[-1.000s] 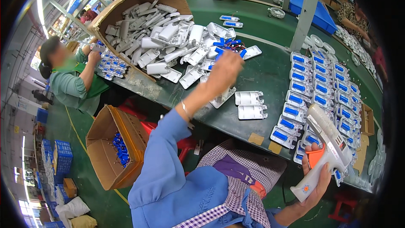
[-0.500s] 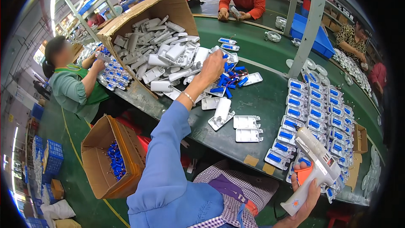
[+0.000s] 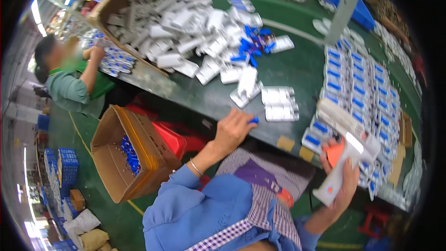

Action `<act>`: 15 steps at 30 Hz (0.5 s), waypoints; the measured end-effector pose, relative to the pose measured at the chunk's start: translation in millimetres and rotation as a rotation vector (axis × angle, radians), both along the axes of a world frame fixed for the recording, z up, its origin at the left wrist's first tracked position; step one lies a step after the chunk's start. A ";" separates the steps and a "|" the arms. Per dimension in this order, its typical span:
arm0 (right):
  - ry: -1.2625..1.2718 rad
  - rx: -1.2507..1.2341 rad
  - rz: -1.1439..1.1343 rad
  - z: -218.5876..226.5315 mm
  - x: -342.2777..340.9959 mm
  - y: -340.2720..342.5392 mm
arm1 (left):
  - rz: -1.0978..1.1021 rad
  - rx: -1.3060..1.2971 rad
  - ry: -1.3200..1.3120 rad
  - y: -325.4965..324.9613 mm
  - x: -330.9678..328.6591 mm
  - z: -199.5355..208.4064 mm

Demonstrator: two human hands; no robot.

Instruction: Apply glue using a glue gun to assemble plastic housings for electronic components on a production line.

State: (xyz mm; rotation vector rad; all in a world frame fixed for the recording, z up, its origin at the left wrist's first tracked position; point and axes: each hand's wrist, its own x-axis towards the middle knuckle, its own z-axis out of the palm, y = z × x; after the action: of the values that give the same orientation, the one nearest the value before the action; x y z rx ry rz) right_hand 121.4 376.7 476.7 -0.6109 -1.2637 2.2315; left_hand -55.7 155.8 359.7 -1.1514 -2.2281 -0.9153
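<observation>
My left hand [image 3: 232,131] is closed at the near edge of the table, in front of the two white casings. A small blue battery [image 3: 253,120] pokes out from its fingertips. On the right, my right hand [image 3: 346,183] grips a white glue gun [image 3: 355,146] by its handle, fingers near the orange trigger [image 3: 334,152]. The gun's barrel points to the upper left, over rows of white casings with blue batteries [image 3: 333,86]. Two open white casings [image 3: 281,112] lie side by side between my hands, and another white casing [image 3: 247,83] rests tilted beside them.
A tipped cardboard box [image 3: 104,7] spills white casings [image 3: 179,32] onto the table. Loose blue batteries [image 3: 254,44] lie near them. A lower carton [image 3: 104,167] holds more batteries. A metal post [image 3: 346,11] stands at the back right. A co-worker [image 3: 69,83] works at left.
My left hand has come back from the battery pile to the near table edge with a blue battery. The glue gun stays in my right hand. The view has shifted.
</observation>
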 end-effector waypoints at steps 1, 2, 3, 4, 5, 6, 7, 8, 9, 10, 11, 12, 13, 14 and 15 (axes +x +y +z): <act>0.003 0.004 0.041 -0.2 -5.0 -0.5 | 0.008 0.041 -0.029 -0.8 1.7 -2.2; -0.003 0.016 0.060 0.0 -12.9 -2.8 | 0.012 0.019 -0.061 0.4 1.3 0.8; -0.026 0.007 0.077 -1.9 -18.2 -3.7 | 0.006 0.007 -0.086 2.3 2.8 0.0; -0.034 0.018 0.104 -2.3 -27.4 -7.5 | 0.017 -0.006 -0.098 0.9 3.2 0.4; -0.038 0.029 0.125 -3.3 -34.9 -10.6 | 0.014 -0.007 -0.122 1.9 3.7 1.5; -0.059 0.052 0.141 -6.4 -41.4 -11.6 | 0.012 0.006 -0.146 2.9 4.0 2.3; -0.076 0.076 0.159 -9.8 -47.2 -13.4 | 0.013 0.019 -0.166 2.5 3.8 2.2; -0.105 0.087 0.181 -10.6 -52.3 -15.6 | 0.013 0.028 -0.184 1.9 3.7 1.6; -0.115 0.089 0.182 -12.9 -55.7 -16.4 | 0.014 0.031 -0.194 0.8 3.2 0.3; -0.144 0.113 0.217 -16.1 -57.9 -17.0 | 0.005 0.067 -0.217 0.2 3.4 -1.5; -0.173 0.137 0.254 -17.6 -59.2 -17.8 | -0.002 0.103 -0.239 -0.7 3.3 -3.2; -0.188 0.141 0.268 -17.2 -60.1 -19.7 | -0.006 0.115 -0.266 -1.8 3.0 -4.8; -0.197 0.142 0.278 -18.6 -61.1 -19.9 | 0.003 0.118 -0.274 -2.4 3.0 -4.7; -0.217 0.159 0.303 -20.5 -62.4 -19.4 | 0.032 0.112 -0.283 -2.1 2.9 -2.5; -0.238 0.175 0.329 -22.0 -63.6 -19.3 | 0.061 0.106 -0.292 -2.1 2.9 -2.0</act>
State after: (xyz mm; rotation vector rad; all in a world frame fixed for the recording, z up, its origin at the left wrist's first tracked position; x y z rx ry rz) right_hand 57.8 357.4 454.7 -0.6544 -1.7706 2.3212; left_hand -52.8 153.7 357.7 -0.9474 -2.3921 -1.2266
